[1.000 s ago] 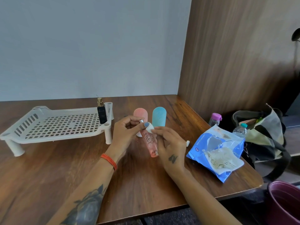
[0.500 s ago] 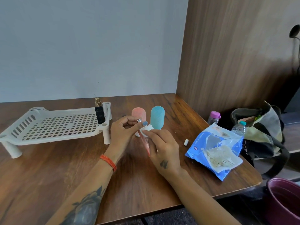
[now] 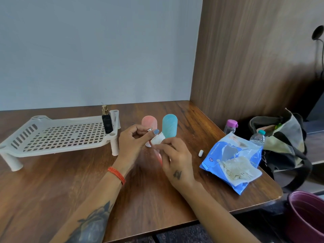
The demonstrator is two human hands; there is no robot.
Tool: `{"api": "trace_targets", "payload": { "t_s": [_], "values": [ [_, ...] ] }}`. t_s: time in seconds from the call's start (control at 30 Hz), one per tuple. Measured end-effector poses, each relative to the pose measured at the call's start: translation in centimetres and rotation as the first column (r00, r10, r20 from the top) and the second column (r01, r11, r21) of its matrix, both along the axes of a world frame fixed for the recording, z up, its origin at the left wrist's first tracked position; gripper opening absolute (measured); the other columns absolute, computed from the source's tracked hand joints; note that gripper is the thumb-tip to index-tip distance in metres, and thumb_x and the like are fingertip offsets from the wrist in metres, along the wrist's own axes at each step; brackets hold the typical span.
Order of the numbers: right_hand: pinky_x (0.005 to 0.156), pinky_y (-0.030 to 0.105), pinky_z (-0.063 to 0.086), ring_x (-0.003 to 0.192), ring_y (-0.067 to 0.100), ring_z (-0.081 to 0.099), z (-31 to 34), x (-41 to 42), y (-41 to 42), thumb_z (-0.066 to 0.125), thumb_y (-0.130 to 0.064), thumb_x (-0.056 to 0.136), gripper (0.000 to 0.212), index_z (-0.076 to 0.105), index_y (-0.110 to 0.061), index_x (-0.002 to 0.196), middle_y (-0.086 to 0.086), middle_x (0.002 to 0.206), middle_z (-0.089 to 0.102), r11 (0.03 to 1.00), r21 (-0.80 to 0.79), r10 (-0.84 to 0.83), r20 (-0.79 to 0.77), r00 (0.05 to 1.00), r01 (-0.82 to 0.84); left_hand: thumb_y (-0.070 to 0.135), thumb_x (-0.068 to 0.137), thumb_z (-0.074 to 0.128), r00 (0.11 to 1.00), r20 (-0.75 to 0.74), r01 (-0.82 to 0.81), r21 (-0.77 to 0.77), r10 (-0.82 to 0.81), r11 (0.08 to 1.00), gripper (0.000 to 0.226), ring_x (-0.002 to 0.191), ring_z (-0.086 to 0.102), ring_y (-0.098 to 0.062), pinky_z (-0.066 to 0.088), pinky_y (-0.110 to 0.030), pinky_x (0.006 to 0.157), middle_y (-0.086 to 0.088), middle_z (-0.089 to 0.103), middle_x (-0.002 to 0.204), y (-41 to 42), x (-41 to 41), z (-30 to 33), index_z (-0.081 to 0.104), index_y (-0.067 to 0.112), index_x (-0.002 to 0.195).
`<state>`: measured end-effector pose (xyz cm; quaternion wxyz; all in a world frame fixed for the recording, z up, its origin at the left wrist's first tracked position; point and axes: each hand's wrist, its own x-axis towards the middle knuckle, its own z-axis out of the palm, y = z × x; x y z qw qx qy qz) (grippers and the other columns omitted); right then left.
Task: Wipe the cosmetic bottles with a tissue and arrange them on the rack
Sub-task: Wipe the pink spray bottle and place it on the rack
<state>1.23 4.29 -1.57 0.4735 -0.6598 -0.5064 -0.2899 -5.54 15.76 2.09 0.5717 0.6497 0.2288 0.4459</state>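
A slim pink spray bottle (image 3: 158,156) is held between both hands above the middle of the wooden table (image 3: 52,181), just in front of the other bottles. The left hand (image 3: 133,141) pinches its silver top end between curled fingers and thumb, while the right hand (image 3: 175,155) wraps around the body and presses a small folded tissue (image 3: 157,139) against the upper part of it. Most of this bottle is covered by the right hand, so only a reddish strip of its lower end shows, and whether its cap is on cannot be told. A small white cap-like piece (image 3: 201,153) lies on the table to the right. Just behind the hands stand a rounded pink bottle (image 3: 149,121) and a rounded blue bottle (image 3: 169,126), both not yet on the rack. To the left, the white rack (image 3: 57,135) holds only a black bottle (image 3: 107,122) with a gold top, upright at its right far corner. So the task looks early: one bottle placed, one being wiped, two waiting. A torn blue tissue packet (image 3: 228,165) lies at the right near edge.
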Motion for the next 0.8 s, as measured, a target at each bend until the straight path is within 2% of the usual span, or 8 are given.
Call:
{"api": "trace_targets", "payload": {
  "t_s": [0.1,0.2,0.27,0.37,0.57,0.63,0.7,0.8],
  "values": [
    [0.076,0.015,0.051,0.083,0.002,0.058,0.6,0.6,0.1,0.066,-0.002,0.08,0.017,0.07,-0.016,0.088,-0.006,0.087,0.062,0.999,0.04,0.037,-0.245,0.969,-0.028,0.025,0.056,0.081,0.999,0.034,0.019,-0.019,-0.018,1.0,0.023,0.065,0.062,-0.008,0.054,-0.029,0.069,0.009,0.066,0.061,-0.1,0.0,0.1,0.067,0.015,0.071],
    [0.076,0.015,0.052,0.085,-0.008,0.057,1.0,1.1,0.1,0.067,-0.006,0.081,0.026,0.063,-0.027,0.096,-0.014,0.093,0.061,0.997,0.079,0.036,-0.551,0.834,0.01,0.016,0.065,0.079,1.0,0.002,0.02,0.034,-0.02,0.999,0.015,0.063,0.061,0.0,0.054,-0.02,0.067,0.011,0.065,0.062,-0.4,-0.1,0.3,0.067,0.015,0.073],
    [0.078,0.011,0.05,0.086,-0.005,0.057,1.2,0.9,0.0,0.066,-0.004,0.082,0.027,0.066,-0.02,0.104,-0.007,0.099,0.062,0.989,0.122,-0.021,-0.468,0.883,0.088,0.015,0.067,0.079,1.0,-0.01,0.014,0.053,-0.014,0.998,0.014,0.063,0.061,0.002,0.053,-0.016,0.065,0.006,0.064,0.067,-0.5,-0.1,0.3,0.067,0.014,0.074],
    [0.086,0.008,0.045,0.097,-0.002,0.05,0.9,0.2,0.0,0.061,0.0,0.081,0.029,0.066,-0.006,0.109,-0.007,0.102,0.056,0.984,0.166,-0.022,-0.214,0.976,0.059,0.016,0.068,0.079,1.0,0.0,0.011,0.035,-0.011,0.999,0.014,0.073,0.063,-0.011,0.055,-0.03,0.075,0.0,0.066,0.072,-0.4,-0.1,0.2,0.068,0.013,0.076],
    [0.088,0.026,0.051,0.09,-0.004,0.056,1.2,1.4,0.0,0.061,-0.007,0.087,0.028,0.065,-0.016,0.113,-0.011,0.107,0.062,0.99,0.081,-0.048,-0.586,0.809,0.118,0.015,0.07,0.077,0.999,-0.034,0.043,0.073,-0.041,0.996,0.011,0.075,0.065,-0.01,0.056,-0.034,0.079,0.008,0.069,0.074,-0.6,-0.1,0.5,0.07,0.019,0.078],
    [0.082,0.028,0.053,0.089,0.0,0.059,1.3,1.1,-0.2,0.062,-0.005,0.086,0.025,0.067,-0.015,0.109,-0.014,0.1,0.061,0.986,0.118,-0.047,-0.484,0.874,0.119,0.016,0.07,0.077,0.999,-0.027,0.043,0.076,-0.041,0.996,0.013,0.078,0.066,-0.011,0.055,-0.035,0.08,0.007,0.07,0.076,-0.6,-0.1,0.5,0.071,0.017,0.081],
    [0.077,0.02,0.048,0.086,0.006,0.058,1.0,0.5,-0.3,0.062,-0.005,0.083,0.021,0.07,-0.014,0.1,-0.012,0.093,0.064,0.99,0.12,-0.041,-0.263,0.964,0.075,0.016,0.069,0.077,0.999,-0.013,0.039,0.073,-0.038,0.997,0.015,0.078,0.066,-0.011,0.055,-0.034,0.08,0.003,0.07,0.079,-0.6,-0.2,0.5,0.071,0.014,0.083],
    [0.078,0.01,0.042,0.087,0.007,0.058,0.7,0.0,-0.3,0.061,-0.01,0.081,0.018,0.071,-0.013,0.095,-0.001,0.091,0.069,0.998,0.044,-0.035,-0.071,0.997,0.039,0.014,0.071,0.076,0.999,-0.004,0.036,0.063,-0.036,0.997,0.018,0.084,0.067,-0.017,0.055,-0.036,0.082,-0.001,0.071,0.085,-0.5,-0.3,0.4,0.072,0.009,0.089]
  ]
}}
